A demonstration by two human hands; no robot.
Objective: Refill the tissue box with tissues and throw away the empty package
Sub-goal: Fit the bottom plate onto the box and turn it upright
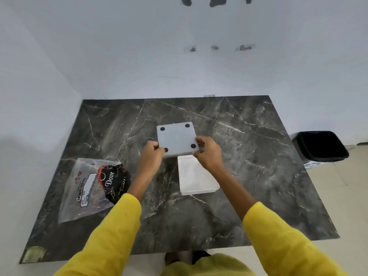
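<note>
Both hands hold up a white square tissue box [177,138], turned so its underside with dark round feet faces me. My left hand [152,155] grips its near left corner and my right hand [208,153] grips its near right corner. Just below the box, a white rectangular piece [196,176] lies flat on the dark marble table [249,156]; I cannot tell whether it is the lid or the tissue stack. A clear plastic package [87,188] lies at the left of the table, partly over a black and red Dove wrapper [114,181].
A black waste bin [320,146] stands on the tiled floor to the right of the table. White walls close off the far side and the left. A patch of tape [33,253] marks the table's near left corner.
</note>
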